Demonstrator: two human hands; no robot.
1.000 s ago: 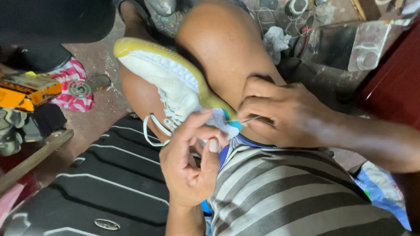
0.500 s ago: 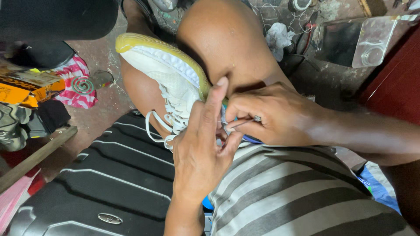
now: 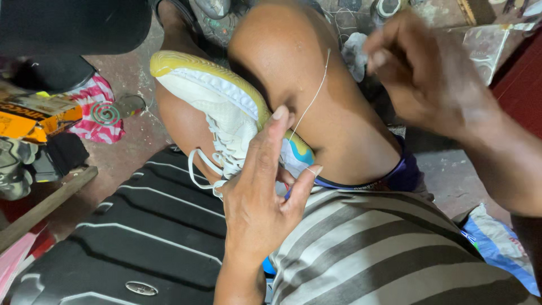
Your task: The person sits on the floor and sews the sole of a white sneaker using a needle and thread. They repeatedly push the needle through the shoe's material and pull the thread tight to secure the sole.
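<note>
Hands apart — left hand [image 3: 262,192] spread on the sneaker [image 3: 226,116], right hand [image 3: 420,73] pinching thread [image 3: 310,99] above.

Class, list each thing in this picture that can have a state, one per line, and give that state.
White sneaker: wedged between the knees, sole edge up, laces loose.
Thread: pulled taut from the shoe to the right hand.
Left hand: pressed on the sneaker's heel.
Right hand: raised, pinching the thread.
Black suitcase: lying flat, shut.
</note>
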